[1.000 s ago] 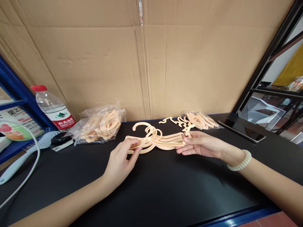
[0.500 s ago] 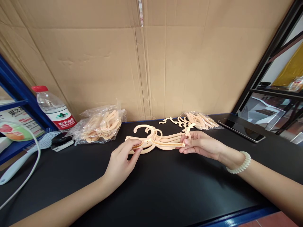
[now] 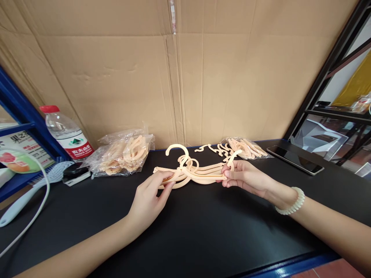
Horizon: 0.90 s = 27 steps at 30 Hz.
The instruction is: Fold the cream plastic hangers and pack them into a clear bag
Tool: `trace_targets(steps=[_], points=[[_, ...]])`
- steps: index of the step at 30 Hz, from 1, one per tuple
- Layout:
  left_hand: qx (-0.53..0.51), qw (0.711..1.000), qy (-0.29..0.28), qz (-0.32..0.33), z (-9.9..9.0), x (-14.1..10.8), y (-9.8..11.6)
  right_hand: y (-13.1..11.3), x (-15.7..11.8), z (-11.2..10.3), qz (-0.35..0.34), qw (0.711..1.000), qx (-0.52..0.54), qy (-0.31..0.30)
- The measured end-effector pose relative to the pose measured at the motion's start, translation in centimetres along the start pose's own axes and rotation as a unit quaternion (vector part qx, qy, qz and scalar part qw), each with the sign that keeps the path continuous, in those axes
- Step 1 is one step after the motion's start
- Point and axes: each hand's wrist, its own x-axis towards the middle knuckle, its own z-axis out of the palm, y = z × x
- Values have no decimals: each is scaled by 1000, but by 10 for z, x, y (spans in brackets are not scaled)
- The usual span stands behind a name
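Note:
A peach plastic hanger (image 3: pixel 199 176) is held level between both hands, its hook (image 3: pixel 177 148) standing up and curving left. My left hand (image 3: pixel 150 195) pinches its left end between thumb and fingers. At its right end, my right hand (image 3: pixel 246 177) grips the arm and also a small curved peach piece (image 3: pixel 233 156) that sticks up from the fingers. Behind and beneath lie more peach hangers (image 3: pixel 210 169), overlapping on the black table (image 3: pixel 197 235). Small peach hook pieces (image 3: pixel 222 148) lie farther back.
A plastic bag of peach parts (image 3: pixel 124 152) lies at left, another bag (image 3: pixel 251 148) at back right. Near the left edge are a bottle (image 3: pixel 68 133), a hairbrush (image 3: pixel 31 193) and a white cable (image 3: pixel 40 208). A phone (image 3: pixel 295 159) lies at right; cardboard (image 3: pixel 232 77) stands behind.
The held hanger's hook has tilted up and now stands higher. The right hand has shifted very slightly; the left hand stays in place.

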Motion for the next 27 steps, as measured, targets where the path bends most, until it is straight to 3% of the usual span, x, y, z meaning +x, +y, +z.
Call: trace_targets(steps=[16, 21, 27], points=[[4, 999, -36, -35, 0, -3, -1, -1, 0, 10, -71, 994, 36, 73], [-12, 994, -68, -80, 1, -5, -4, 5, 4, 8, -92, 992, 59, 65], [-55, 986, -80, -138, 0, -3, -4, 9, 5, 8, -123, 991, -11, 60]])
